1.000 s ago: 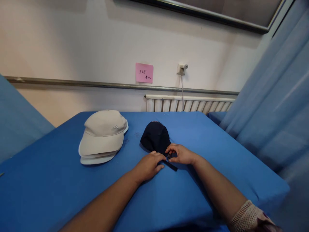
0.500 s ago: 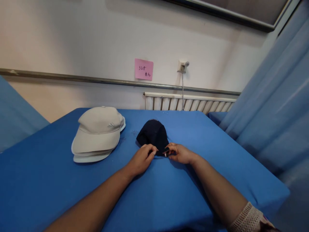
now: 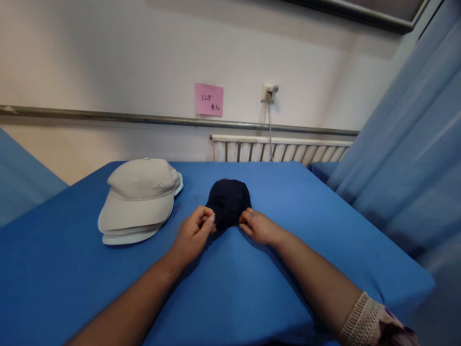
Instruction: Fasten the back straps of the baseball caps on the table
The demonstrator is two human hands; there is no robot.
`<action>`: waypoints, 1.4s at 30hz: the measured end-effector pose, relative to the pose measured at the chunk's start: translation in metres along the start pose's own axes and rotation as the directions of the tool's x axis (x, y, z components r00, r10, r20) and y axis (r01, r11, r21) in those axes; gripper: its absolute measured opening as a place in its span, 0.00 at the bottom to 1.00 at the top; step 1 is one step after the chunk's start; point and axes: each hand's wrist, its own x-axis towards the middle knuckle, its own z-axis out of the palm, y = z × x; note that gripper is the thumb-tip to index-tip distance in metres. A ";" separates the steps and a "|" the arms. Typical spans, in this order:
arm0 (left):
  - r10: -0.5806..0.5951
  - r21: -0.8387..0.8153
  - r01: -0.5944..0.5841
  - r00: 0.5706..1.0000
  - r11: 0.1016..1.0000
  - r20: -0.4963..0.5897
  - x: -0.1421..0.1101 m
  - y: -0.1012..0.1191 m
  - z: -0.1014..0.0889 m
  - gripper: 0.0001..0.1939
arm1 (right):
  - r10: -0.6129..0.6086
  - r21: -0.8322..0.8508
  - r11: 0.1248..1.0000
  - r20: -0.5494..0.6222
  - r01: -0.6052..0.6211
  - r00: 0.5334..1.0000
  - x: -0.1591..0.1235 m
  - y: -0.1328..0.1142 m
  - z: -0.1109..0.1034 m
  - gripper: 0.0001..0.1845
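Observation:
A dark navy cap (image 3: 229, 201) rests on the blue-covered table (image 3: 237, 298), between my two hands. My left hand (image 3: 195, 231) pinches the cap's near left edge, thumb against fingers. At the near right edge, my right hand (image 3: 258, 226) has its fingers closed on the cap; its fingertips are partly hidden against the dark fabric. The strap seen earlier cannot be made out. To the left sits a stack of light beige caps (image 3: 139, 192), brims facing me, apart from both hands.
Behind the table a metal rail (image 3: 144, 117) runs along the wall above a white radiator (image 3: 245, 150). A pink note (image 3: 209, 99) and a plugged-in socket (image 3: 268, 93) are on the wall. Blue curtains (image 3: 399, 158) hang at the right, with more blue cloth (image 3: 25, 178) at the left.
My hands have moved apart along the cap's near edge, the left one going leftward. The loose black strap end has gone from sight. The cap has turned slightly.

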 end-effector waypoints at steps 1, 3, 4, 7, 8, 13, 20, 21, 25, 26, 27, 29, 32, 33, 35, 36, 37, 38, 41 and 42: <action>-0.007 0.047 0.005 0.999 0.999 0.051 -0.001 -0.001 0.002 0.11 | 0.011 -0.020 1.000 -0.017 -0.011 1.000 0.000 -0.002 0.000 0.06; -0.011 0.125 -0.011 0.986 0.992 0.168 -0.001 -0.002 0.007 0.11 | 0.004 -0.036 0.999 -0.018 -0.005 1.000 0.000 -0.004 -0.001 0.07; -0.009 0.149 -0.026 0.975 0.988 0.223 -0.001 -0.002 0.009 0.10 | -0.011 -0.032 0.999 -0.002 0.011 1.000 -0.001 -0.004 -0.002 0.07; 0.002 0.209 -0.073 0.947 0.975 0.320 -0.001 -0.004 0.015 0.10 | -0.062 0.000 0.998 0.048 0.062 0.997 -0.003 -0.003 -0.005 0.11; 0.004 0.231 -0.084 0.945 0.969 0.327 0.000 -0.006 0.016 0.10 | -0.071 0.009 0.997 0.056 0.071 0.996 -0.004 -0.002 -0.005 0.12; 0.025 0.261 -0.077 0.980 0.962 0.197 0.005 -0.019 0.018 0.11 | -0.074 0.011 0.997 0.031 0.074 0.997 -0.003 0.001 -0.005 0.10; -0.002 0.308 0.016 0.999 0.951 -0.048 0.017 -0.040 0.011 0.09 | -0.049 0.033 0.998 0.046 0.047 0.998 -0.005 -0.006 -0.008 0.12; -0.006 0.324 0.029 0.998 0.946 -0.070 0.019 -0.040 0.010 0.09 | -0.058 0.034 0.998 0.044 0.057 0.997 -0.006 -0.007 -0.008 0.13; 0.128 0.396 -0.057 0.979 0.917 -0.156 0.019 -0.033 0.008 0.09 | -0.083 0.024 0.996 0.039 0.083 0.996 -0.006 -0.006 -0.008 0.17; 0.180 0.408 -0.101 0.970 0.907 -0.161 0.017 -0.029 0.008 0.09 | -0.080 0.018 0.997 0.047 0.079 0.996 -0.005 -0.006 -0.008 0.17; 0.218 0.409 -0.142 0.965 0.901 -0.146 0.016 -0.025 0.008 0.09 | -0.074 0.011 0.997 0.059 0.073 0.996 -0.004 -0.006 -0.008 0.16; 0.240 0.367 -0.211 0.970 0.906 -0.035 0.011 -0.017 0.010 0.10 | -0.066 -0.015 0.998 0.082 0.068 0.994 -0.003 -0.007 -0.008 0.14; 0.180 0.265 -0.244 0.953 0.933 0.243 0.007 -0.013 0.015 0.10 | -0.068 -0.065 0.995 0.086 0.073 0.994 -0.001 -0.007 -0.009 0.12; 0.153 0.250 -0.233 0.941 0.940 0.302 0.008 -0.015 0.017 0.09 | -0.066 -0.076 0.994 0.086 0.073 0.994 0.000 -0.008 -0.010 0.12; 0.103 0.254 -0.189 0.943 0.949 0.317 0.010 -0.021 0.022 0.09 | -0.066 -0.077 0.994 0.088 0.073 0.994 -0.001 -0.008 -0.010 0.14; 0.082 0.259 -0.160 0.954 0.953 0.288 0.013 -0.025 0.023 0.09 | -0.072 -0.068 0.995 0.087 0.078 0.994 -0.001 -0.007 -0.010 0.15; 0.063 0.257 -0.128 0.967 0.958 0.248 0.015 -0.029 0.023 0.09 | -0.084 -0.055 0.994 0.084 0.089 0.993 -0.001 -0.007 -0.009 0.17; 0.045 0.242 -0.096 0.977 0.965 0.207 0.018 -0.034 0.023 0.09 | -0.101 -0.040 0.994 0.079 0.104 0.992 -0.002 -0.006 -0.009 0.18; -0.012 0.124 0.002 0.996 0.992 0.084 0.026 -0.047 0.021 0.10 | -0.140 -0.004 0.990 0.076 0.140 0.987 -0.001 -0.004 -0.007 0.19; -0.040 0.058 0.037 0.998 0.998 0.043 0.028 -0.050 0.020 0.11 | -0.142 0.002 0.990 0.074 0.143 0.987 -0.001 -0.003 -0.006 0.19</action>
